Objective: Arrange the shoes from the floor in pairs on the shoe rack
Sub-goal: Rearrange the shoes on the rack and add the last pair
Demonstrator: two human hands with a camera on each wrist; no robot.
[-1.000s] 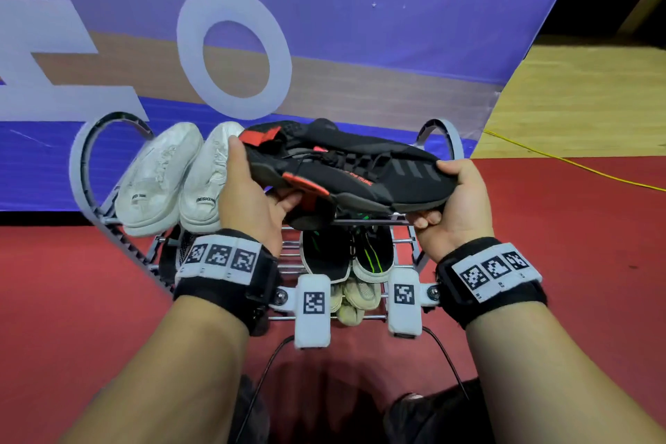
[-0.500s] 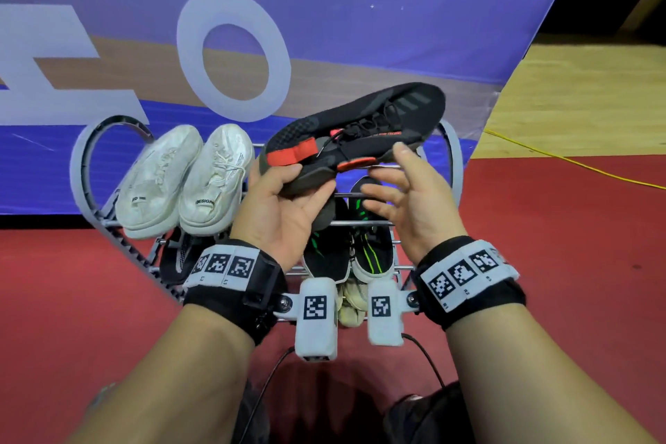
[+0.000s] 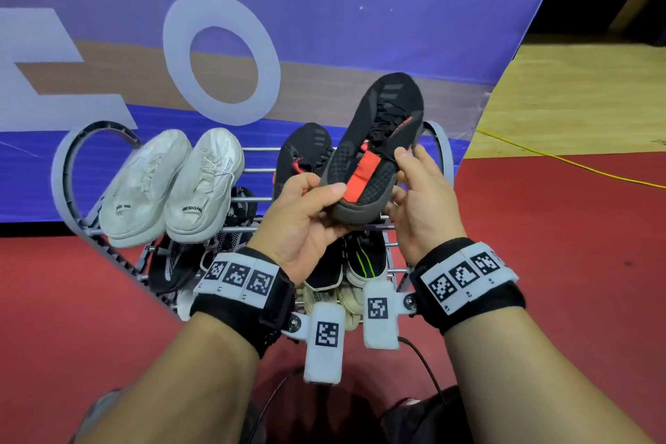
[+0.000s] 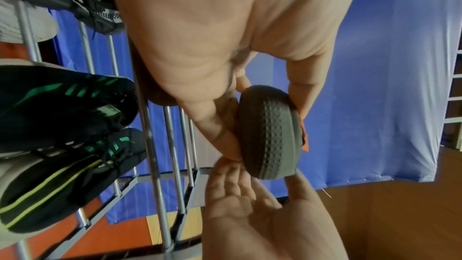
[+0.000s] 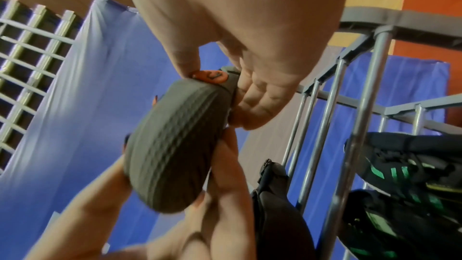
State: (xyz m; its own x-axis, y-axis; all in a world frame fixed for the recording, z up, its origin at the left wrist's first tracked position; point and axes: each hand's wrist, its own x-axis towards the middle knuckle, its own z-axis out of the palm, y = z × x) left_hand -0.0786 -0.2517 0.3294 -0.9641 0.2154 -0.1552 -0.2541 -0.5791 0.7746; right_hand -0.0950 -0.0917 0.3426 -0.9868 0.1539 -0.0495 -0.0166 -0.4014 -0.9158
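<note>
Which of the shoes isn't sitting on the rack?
The black shoe with the red heel patch. Both hands hold it up in the air, while its twin, the white pair and the others rest on the rack.

Held shoe (image 3: 374,141): black mesh upper, red-orange heel strip, grey ribbed, dotted sole (image 4: 271,133). Shoe behind left hand (image 3: 304,150): black, red accent. Pair left of the hands (image 3: 169,187): white. Pair below the hands (image 3: 356,259): black, green and yellow-green stripes. Rack (image 3: 63,169): grey. Banner (image 3: 360,11): blue, white letters, tan band.
</note>
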